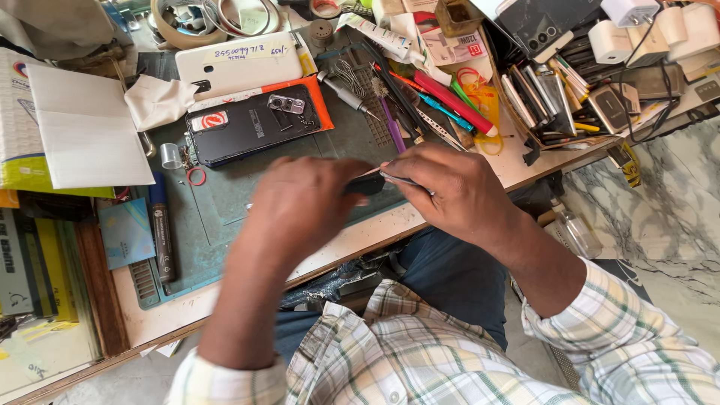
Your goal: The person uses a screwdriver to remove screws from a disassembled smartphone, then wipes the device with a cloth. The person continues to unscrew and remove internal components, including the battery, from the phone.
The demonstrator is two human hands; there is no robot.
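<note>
Hands meet at the mat's (225, 202) near edge: left hand (304, 206) grips a small dark part (367, 184), right hand (450, 187) pinches thin tweezers (405, 180) against it; steady prying seems called for.

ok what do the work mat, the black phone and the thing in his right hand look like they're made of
Work mat: likely rubber or silicone, matte grey-green, with moulded grooves and trays.
Black phone: its back looks like plastic or glass, dark with a soft sheen; which one is unclear.
Tool in the right hand: thin and silvery with a bright glint, probably metal, perhaps tweezers; its far end is hidden behind the left hand.
</note>
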